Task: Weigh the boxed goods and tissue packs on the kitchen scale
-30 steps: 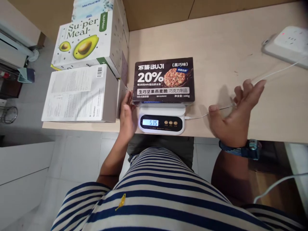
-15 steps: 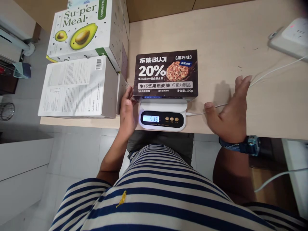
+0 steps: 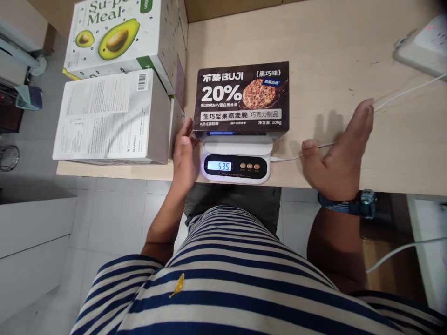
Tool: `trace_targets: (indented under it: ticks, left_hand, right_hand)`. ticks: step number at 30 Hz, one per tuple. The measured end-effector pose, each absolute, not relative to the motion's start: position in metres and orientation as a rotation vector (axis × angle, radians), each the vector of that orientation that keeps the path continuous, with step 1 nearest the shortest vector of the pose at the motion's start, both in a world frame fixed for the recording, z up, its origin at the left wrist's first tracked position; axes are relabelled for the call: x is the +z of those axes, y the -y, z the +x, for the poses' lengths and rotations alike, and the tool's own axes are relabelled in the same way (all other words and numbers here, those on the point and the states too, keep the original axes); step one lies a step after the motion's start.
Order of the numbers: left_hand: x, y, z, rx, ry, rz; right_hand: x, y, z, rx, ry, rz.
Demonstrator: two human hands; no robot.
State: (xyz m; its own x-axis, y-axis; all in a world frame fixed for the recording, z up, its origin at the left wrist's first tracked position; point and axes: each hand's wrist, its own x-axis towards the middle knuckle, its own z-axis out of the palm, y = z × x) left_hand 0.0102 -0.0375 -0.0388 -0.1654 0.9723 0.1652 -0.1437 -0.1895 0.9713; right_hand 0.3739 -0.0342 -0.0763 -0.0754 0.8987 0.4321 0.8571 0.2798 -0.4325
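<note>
A dark brown snack box (image 3: 242,100) printed with "20%" lies flat on a small white kitchen scale (image 3: 237,160) at the table's front edge. The scale's lit display reads 535. My left hand (image 3: 184,156) rests at the scale's left side, fingertips touching the box's lower left corner, holding nothing. My right hand (image 3: 337,156) hovers flat and open over the table to the right of the scale, above a thin white cable (image 3: 394,98). A blue watch sits on that wrist.
Two white cartons stand left of the scale: one with avocado print (image 3: 122,39), one showing fine text (image 3: 111,116). A white power strip (image 3: 424,46) sits at the far right. The pale wooden table (image 3: 314,42) ends just in front of the scale.
The view has tilted down a little, so everything sits higher in frame. My right hand has flattened and its fingers have drawn together. The display went from 575 to 535.
</note>
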Motion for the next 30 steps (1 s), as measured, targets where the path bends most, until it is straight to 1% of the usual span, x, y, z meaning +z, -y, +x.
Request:
trace_targets:
  ticks: [4,7,10,14,16,18,21,26,30]
  left_hand:
    - [-0.04,0.036,0.009,1.544,-1.103,1.123]
    - [-0.04,0.036,0.008,1.551,-1.08,1.129]
    - [-0.037,0.038,0.006,1.538,-1.077,1.163]
    - [-0.026,0.042,0.004,1.471,-1.211,1.293]
    - [-0.017,0.044,0.003,1.43,-1.29,1.369]
    - [-0.009,0.045,0.003,1.379,-1.323,1.442]
    - [0.006,0.047,0.002,1.226,-1.269,1.658]
    - [0.031,0.039,0.012,0.8,-0.982,2.293]
    - [0.036,0.022,0.035,0.644,-0.719,2.594]
  right_hand:
    - [-0.065,0.04,0.36,0.028,1.854,-1.537]
    - [-0.053,0.048,0.339,0.049,1.749,-1.568]
    - [-0.045,0.051,0.314,0.199,1.687,-1.482]
    - [-0.032,0.042,0.275,0.535,1.708,-1.344]
    - [-0.024,0.037,0.259,0.604,1.746,-1.278]
    - [-0.019,0.036,0.252,0.587,1.717,-1.258]
    - [-0.02,0.047,0.262,0.569,1.553,-1.274]
    - [-0.03,0.082,0.309,0.603,1.221,-1.289]
    - [-0.026,0.089,0.339,0.533,1.081,-1.294]
